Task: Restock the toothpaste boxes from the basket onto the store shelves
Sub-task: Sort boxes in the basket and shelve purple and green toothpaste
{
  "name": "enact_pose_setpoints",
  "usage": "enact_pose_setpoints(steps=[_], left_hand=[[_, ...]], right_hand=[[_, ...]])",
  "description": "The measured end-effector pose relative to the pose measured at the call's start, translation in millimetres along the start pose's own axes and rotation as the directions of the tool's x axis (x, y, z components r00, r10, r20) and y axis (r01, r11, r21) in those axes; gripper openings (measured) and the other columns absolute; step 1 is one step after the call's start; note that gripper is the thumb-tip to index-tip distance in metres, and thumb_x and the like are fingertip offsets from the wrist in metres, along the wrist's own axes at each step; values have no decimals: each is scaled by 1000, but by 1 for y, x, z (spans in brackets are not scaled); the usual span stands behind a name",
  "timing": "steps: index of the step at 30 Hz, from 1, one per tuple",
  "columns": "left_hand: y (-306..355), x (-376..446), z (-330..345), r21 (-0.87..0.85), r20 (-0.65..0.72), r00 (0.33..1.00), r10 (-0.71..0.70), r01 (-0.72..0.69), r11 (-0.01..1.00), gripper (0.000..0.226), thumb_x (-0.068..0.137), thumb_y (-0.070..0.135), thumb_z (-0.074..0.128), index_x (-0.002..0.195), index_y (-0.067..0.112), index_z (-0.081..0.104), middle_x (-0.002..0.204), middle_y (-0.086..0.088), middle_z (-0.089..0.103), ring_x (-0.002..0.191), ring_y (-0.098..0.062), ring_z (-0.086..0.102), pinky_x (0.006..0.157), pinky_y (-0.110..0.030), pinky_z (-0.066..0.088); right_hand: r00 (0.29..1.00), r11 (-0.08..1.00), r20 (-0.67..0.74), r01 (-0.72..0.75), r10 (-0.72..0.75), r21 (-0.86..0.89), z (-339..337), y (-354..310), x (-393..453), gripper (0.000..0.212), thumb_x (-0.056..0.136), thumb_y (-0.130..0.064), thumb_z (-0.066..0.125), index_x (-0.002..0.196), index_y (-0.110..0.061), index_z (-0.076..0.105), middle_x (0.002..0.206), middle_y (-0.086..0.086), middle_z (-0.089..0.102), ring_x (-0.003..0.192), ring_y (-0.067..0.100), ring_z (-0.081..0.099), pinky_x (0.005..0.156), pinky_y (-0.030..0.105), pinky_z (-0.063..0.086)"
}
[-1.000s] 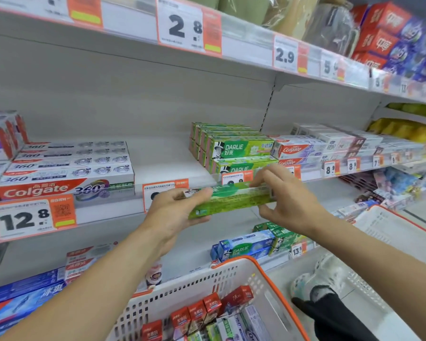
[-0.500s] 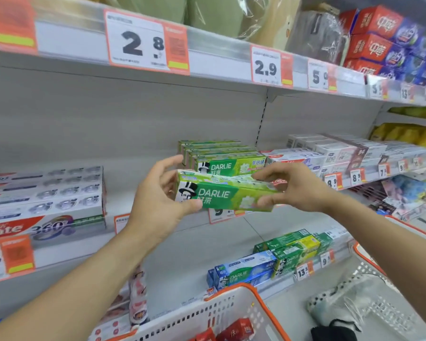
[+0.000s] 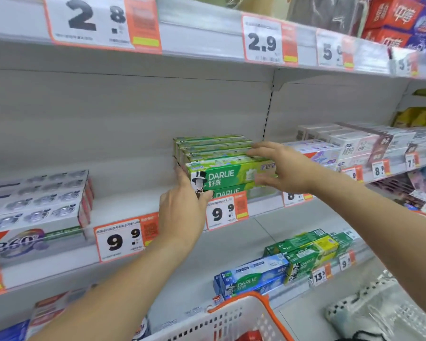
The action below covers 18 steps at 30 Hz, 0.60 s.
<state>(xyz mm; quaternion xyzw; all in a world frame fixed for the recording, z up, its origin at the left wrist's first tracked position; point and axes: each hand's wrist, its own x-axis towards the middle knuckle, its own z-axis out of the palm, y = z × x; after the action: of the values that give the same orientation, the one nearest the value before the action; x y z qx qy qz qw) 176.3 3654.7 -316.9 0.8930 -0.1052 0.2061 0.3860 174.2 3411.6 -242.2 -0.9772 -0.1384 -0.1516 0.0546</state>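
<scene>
A green Darlie toothpaste box [image 3: 229,174] lies at the front of the top layer of a stack of like boxes [image 3: 212,146] on the middle shelf [image 3: 133,193]. My left hand [image 3: 182,210] holds its left end, fingers behind and thumb in front. At the right end, my right hand [image 3: 285,168] pinches it with fingers over the top and thumb below. The white basket with an orange rim [image 3: 231,316] sits low in front of me; something red shows inside it.
Colgate 360 boxes [image 3: 35,205] fill the shelf's left part, with bare shelf between them and the Darlie stack. More boxes [image 3: 354,141] stand to the right. Blue and green Darlie boxes [image 3: 256,276] lie on the lower shelf. The upper shelf edge [image 3: 207,38] overhangs.
Both hands carried the green box up and forward from mid-air in front of the shelf onto the Darlie stack. The view moved closer to the shelf.
</scene>
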Motion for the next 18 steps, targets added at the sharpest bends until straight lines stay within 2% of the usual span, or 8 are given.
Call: enact_pose_setpoints(steps=[3,6,11,14,16,18], left_hand=[[2,1,1,58,22,1000,3,-5,998,56,95,33,62,138,8,36,100,-13,73,94,-42,64,76,-43,50],[9,-1,0,106,79,997,4,-13,994,48,99,25,56,138,7,34,106,-16,71,98,-40,63,80,-43,49],[15,1,-2,181,172,985,-22,-10,983,49,95,7,53,138,2,29,113,-17,67,103,-38,62,85,-42,44],[17,3,-8,223,219,975,-46,-4,975,42,99,16,50,134,-3,36,114,-19,66,106,-38,60,82,-37,38],[14,1,-14,263,210,978,-17,-40,964,46,101,25,47,135,-4,39,120,-19,64,110,-37,58,88,-39,39],[9,-8,-22,238,137,988,76,-107,965,45,98,26,47,136,2,42,127,-14,59,115,-34,55,97,-42,39]], right_hand=[[999,997,33,7,-5,-76,2,-2,-2,73,89,-30,73,153,-26,37,155,0,41,140,22,40,113,30,29],[999,994,37,-23,27,-109,2,-5,0,73,90,-21,72,154,-24,35,156,0,41,142,23,38,114,32,28],[995,987,65,-61,71,-146,2,-11,1,75,90,-11,70,154,-19,33,157,2,38,140,25,40,111,33,33],[995,984,63,-67,78,-166,2,-16,3,74,88,-6,70,153,-17,34,154,5,42,137,27,44,108,34,36],[994,979,61,-82,95,-186,2,-18,4,75,88,-6,70,153,-17,34,153,7,43,135,29,46,107,37,39],[994,973,53,-87,100,-214,4,-19,4,75,88,-5,69,153,-17,33,154,7,42,135,29,46,106,39,40]])
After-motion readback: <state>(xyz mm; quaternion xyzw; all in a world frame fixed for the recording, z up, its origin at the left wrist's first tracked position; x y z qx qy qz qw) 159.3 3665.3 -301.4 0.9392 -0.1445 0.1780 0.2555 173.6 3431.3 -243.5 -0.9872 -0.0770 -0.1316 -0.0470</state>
